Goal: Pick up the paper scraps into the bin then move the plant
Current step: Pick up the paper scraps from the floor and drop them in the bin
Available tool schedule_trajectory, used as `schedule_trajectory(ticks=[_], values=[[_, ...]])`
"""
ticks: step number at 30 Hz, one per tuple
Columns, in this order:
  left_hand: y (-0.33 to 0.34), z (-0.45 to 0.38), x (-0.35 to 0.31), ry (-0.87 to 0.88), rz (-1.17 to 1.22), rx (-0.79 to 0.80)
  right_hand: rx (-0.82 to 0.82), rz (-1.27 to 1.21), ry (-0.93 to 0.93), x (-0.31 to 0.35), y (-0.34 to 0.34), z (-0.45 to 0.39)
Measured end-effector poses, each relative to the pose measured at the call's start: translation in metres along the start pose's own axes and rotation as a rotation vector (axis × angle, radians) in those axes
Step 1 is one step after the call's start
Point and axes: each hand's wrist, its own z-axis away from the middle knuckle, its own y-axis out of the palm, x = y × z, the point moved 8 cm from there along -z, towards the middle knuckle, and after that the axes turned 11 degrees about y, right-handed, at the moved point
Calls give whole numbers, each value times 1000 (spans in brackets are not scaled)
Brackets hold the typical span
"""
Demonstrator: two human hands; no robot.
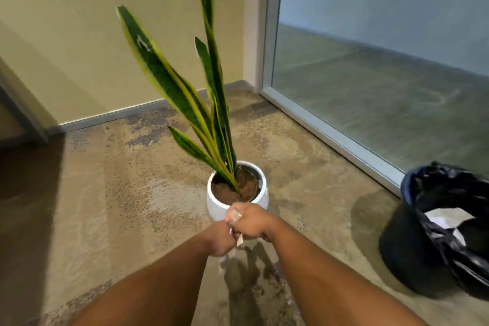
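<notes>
Floor [132, 193]: speckled concrete; wall [66, 34] corner, glass panel [370, 74] at right.
plant [164, 77]: upright in white pot [215, 206], just beyond the hands.
bin [397, 246]: black-lined, well right of pot; white paper inside.
scraps [235, 216]: bunched between both fists, before the pot.
right hand [254, 223]: fingers curled tight round scraps.
left hand [219, 242]: fingers curled, pinching the lower end.
step, judged: carry to bin; keep fists closed, release low over liner mouth so paper cannot drift.
unclear: pale blur under left hand, maybe another scrap.
</notes>
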Motion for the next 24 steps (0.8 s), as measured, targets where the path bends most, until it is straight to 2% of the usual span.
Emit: schedule_trajectory(ticks=[8, 14, 24], values=[[-2, -41, -114, 72, -18, 1, -181, -22, 19, -48, -105, 48], [-3, -78, -214, 123, 22, -79, -432, -96, 60, -98, -193, 93], [19, -112, -372, 308, 107, -100, -797, -257, 193, -175, -311, 179]])
